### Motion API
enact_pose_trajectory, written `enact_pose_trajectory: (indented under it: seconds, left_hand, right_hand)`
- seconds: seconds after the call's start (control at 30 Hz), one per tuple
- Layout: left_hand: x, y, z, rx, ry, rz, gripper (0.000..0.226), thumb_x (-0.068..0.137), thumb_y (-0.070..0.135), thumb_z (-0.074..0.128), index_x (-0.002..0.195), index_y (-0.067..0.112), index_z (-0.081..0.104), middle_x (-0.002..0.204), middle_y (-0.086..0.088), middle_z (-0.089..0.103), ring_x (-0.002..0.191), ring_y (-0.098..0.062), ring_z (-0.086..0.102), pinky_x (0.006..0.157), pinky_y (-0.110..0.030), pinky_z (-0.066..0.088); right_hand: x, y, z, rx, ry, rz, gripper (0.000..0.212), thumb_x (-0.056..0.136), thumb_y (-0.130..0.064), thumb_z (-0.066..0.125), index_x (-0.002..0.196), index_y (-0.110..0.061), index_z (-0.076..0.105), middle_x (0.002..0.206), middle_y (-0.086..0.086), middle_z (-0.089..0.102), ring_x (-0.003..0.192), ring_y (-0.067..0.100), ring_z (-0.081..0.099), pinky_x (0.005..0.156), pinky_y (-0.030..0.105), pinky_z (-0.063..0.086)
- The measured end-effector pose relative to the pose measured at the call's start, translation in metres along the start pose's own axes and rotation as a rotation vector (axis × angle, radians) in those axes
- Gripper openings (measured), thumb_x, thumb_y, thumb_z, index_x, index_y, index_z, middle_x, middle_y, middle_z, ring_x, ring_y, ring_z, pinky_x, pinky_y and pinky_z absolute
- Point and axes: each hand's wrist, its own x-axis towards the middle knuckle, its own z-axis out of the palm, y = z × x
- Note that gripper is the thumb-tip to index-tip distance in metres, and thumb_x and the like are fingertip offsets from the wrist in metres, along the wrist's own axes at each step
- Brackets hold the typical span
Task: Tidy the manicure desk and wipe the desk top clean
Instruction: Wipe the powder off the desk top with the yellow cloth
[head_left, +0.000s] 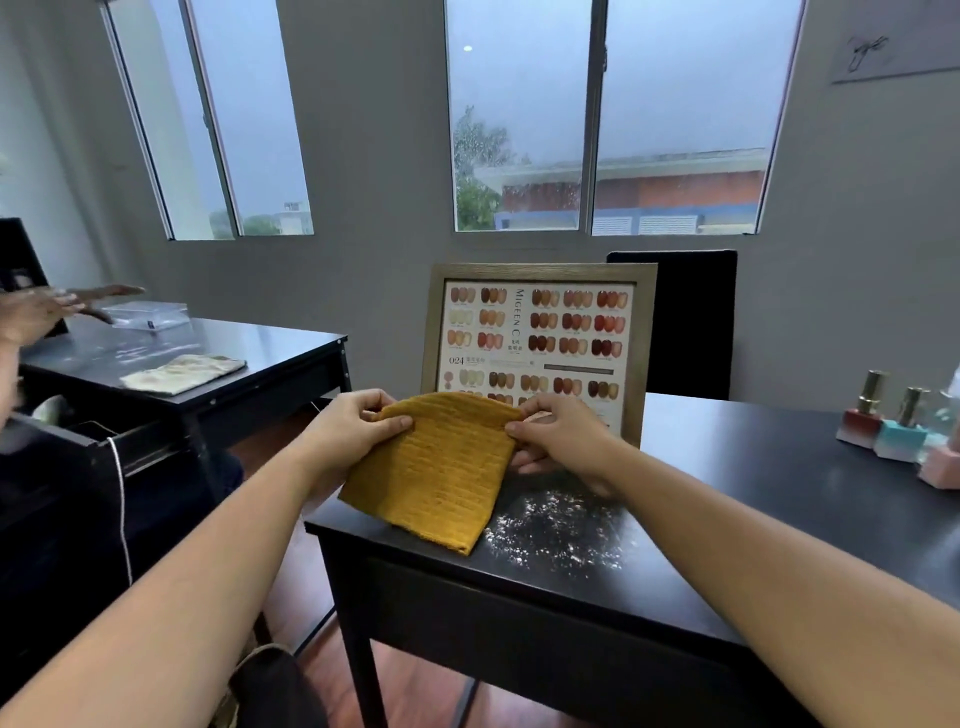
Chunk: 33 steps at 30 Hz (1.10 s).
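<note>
Cloth (441, 467): soft, light, limp; best held by its top corners.
Left hand (358, 423): pinching top edge, 10 o'clock.
Right hand (556, 436): pinching top edge, 2 o'clock.
Powder (556, 525): 4 o'clock of cloth.

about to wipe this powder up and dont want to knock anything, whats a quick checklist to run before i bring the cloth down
1. Grip on the yellow cloth: ok. The left hand and right hand both pinch its top edge.
2. Target found: ok. The white powder lies on the desk just right of the cloth.
3. Path clear of the nail polish bottles: ok. They stand at the desk's right side, apart from the powder.
4. Room behind, at the framed colour chart: not ok. It stands close behind the hands and might get bumped.
5. Cloth's underside clean: cannot tell.
</note>
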Motion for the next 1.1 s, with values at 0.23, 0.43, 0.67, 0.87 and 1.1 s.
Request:
enact_pose_trajectory:
  seconds: [0.23, 0.43, 0.67, 0.87, 1.1]
  left_hand:
    - [-0.006, 0.062, 0.056, -0.125, -0.163, 0.050, 0.022, 0.080, 0.036, 0.067, 0.092, 0.018, 0.060, 0.101, -0.004, 0.069, 0.093, -0.023, 0.066, 0.079, -0.042, 0.054]
    - [-0.012, 0.081, 0.150, -0.032, -0.301, 0.053, 0.014, 0.083, 0.032, 0.066, 0.084, 0.021, 0.057, 0.092, -0.006, 0.068, 0.081, -0.020, 0.067, 0.069, -0.035, 0.057]
    - [-0.015, 0.085, 0.185, 0.274, -0.235, 0.179, 0.015, 0.084, 0.027, 0.066, 0.090, 0.023, 0.053, 0.084, -0.004, 0.068, 0.063, -0.014, 0.069, 0.047, -0.021, 0.049]
    - [-0.014, 0.055, 0.134, 0.344, -0.151, 0.269, 0.011, 0.083, 0.035, 0.064, 0.092, 0.031, 0.058, 0.094, 0.012, 0.060, 0.089, -0.006, 0.056, 0.066, -0.016, 0.042]
    - [-0.012, -0.013, 0.080, 0.369, -0.059, 0.176, 0.027, 0.090, 0.030, 0.056, 0.117, 0.028, 0.059, 0.119, 0.006, 0.059, 0.114, -0.012, 0.052, 0.098, -0.023, 0.034]
  right_hand:
    - [-0.058, -0.015, -0.067, 0.081, 0.222, -0.060, 0.010, 0.093, -0.014, 0.056, 0.100, -0.007, 0.055, 0.081, 0.010, 0.065, 0.060, 0.018, 0.066, 0.059, 0.034, 0.060]
    - [-0.109, 0.013, -0.138, 0.036, 0.372, 0.076, 0.006, 0.092, -0.012, 0.055, 0.098, -0.008, 0.056, 0.087, 0.013, 0.065, 0.059, 0.019, 0.067, 0.058, 0.032, 0.059]
    - [-0.135, 0.043, -0.158, -0.423, 0.532, 0.198, 0.020, 0.089, -0.016, 0.060, 0.106, -0.007, 0.055, 0.089, 0.009, 0.064, 0.073, 0.019, 0.064, 0.063, 0.032, 0.054]
    - [-0.134, 0.037, -0.106, -0.825, 0.227, -0.030, 0.051, 0.084, -0.056, 0.054, 0.129, -0.033, 0.048, 0.138, -0.003, 0.049, 0.123, 0.019, 0.045, 0.104, 0.041, 0.038]
    - [-0.117, 0.061, -0.074, -1.148, -0.029, 0.202, 0.096, 0.068, -0.089, 0.018, 0.148, -0.040, -0.003, 0.160, -0.003, -0.007, 0.146, 0.021, -0.008, 0.114, 0.057, -0.009]
